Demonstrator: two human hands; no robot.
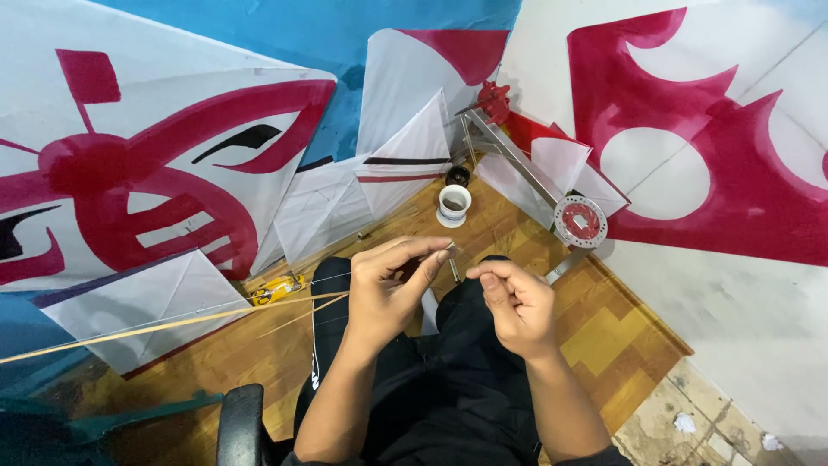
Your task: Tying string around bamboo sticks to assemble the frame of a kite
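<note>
Wooden floor (595,332), thread (457,249) pinched between both grips

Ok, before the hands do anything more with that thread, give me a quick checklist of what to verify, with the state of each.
1. Left hand pinching at the fingertips: ok, thumb and fingers meet near the right hand.
2. Right hand pinching too: ok, fingers curled shut.
3. Thread between the hands: cannot tell, too thin to see.
4. Bamboo sticks within reach: ok, they lie across the lap towards the left.
5. White cup upright on the wooden floor: ok, apart from both hands.
6. Red and white spool clear of the hands: ok, beside the white kites.
</note>
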